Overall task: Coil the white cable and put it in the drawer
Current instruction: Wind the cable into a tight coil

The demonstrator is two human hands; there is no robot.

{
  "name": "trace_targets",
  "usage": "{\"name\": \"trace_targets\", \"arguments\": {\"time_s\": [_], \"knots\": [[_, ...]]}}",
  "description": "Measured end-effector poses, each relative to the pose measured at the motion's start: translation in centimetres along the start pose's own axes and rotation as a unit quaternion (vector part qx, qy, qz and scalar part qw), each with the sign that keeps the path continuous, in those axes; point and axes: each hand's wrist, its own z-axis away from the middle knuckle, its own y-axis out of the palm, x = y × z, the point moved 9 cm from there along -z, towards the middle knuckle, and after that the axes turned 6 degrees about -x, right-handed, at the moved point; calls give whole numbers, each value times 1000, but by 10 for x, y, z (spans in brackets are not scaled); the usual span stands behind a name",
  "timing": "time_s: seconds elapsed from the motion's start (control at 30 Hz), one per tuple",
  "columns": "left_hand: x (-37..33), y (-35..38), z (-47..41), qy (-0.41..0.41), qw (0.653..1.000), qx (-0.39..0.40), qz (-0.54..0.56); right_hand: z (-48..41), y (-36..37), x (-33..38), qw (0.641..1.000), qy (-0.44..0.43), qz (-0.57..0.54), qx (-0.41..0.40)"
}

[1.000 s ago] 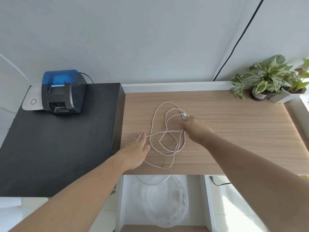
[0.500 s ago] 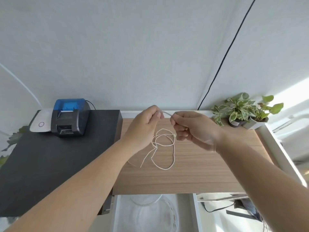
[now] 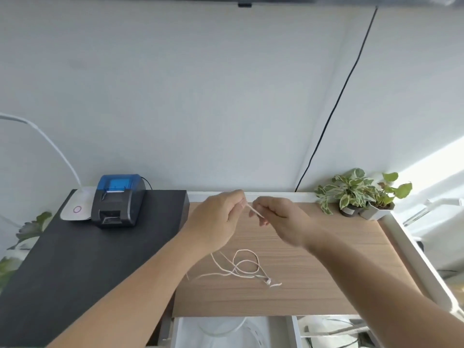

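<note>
Cable [image 3: 244, 268]: I count one, its loose loops on the desk [image 3: 326, 267], one end raised and pinched between my two hands, left [image 3: 217, 221] and right [image 3: 281, 222]. Drawer [image 3: 233, 332] open at 6 o'clock; two plants [image 3: 351, 192] at 2.

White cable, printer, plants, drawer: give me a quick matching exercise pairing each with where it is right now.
Things:
1. white cable
2. receipt printer
3. potted plants
4. open drawer

Places:
A. far right corner of the wooden desk
B. below the desk's front edge
C. on the black surface
D. pinched between both hands, rest trailing on the wood

Pairs: 1-D, 2-C, 3-A, 4-B
</note>
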Motion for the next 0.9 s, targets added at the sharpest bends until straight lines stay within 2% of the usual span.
{"name": "trace_targets", "arguments": {"time_s": [0.03,0.07,0.17,0.2,0.27,0.33,0.4,0.43,0.5,0.53,0.6,0.67,0.73,0.8,0.83,0.87,0.9], "knots": [[-3,-8,-6,18,1000,0,4,9,7,-5,993,44,-110,19],[-6,-14,-9,33,999,0,21,19,15,-5,971,79,-223,35],[-9,-16,-8,36,995,-12,91,34,28,35,864,97,-487,79],[-9,-13,-4,24,993,-16,115,32,24,54,834,80,-540,83],[-9,1,6,-1,989,-9,145,17,5,81,808,34,-587,45],[-17,17,18,-12,988,21,150,-6,-22,83,835,3,-549,-45],[-32,24,25,-7,989,38,144,-22,-49,71,908,-14,-389,-153],[-40,18,24,5,989,31,144,-26,-55,64,941,-22,-289,-174],[-48,-8,10,20,991,-19,132,-21,-45,53,980,-29,-154,-125],[-50,-24,1,31,991,-44,119,-13,-35,47,987,-23,-134,-87],[-52,-45,-14,63,993,-59,84,8,-17,39,986,3,-164,-23],[-44,-46,-22,70,994,-44,73,27,-2,46,965,19,-260,23],[-32,-36,-22,35,992,-28,117,33,6,67,907,17,-418,51],[-27,-21,-14,-5,982,-17,186,24,-4,90,855,0,-518,21],[-26,-12,-8,-20,979,-9,203,17,-15,98,857,-21,-515,-16],[-28,-4,0,-26,979,4,201,7,-30,101,881,-46,-466,-70],[-31,3,6,-25,983,20,181,-1,-48,99,918,-71,-368,-132]]}}
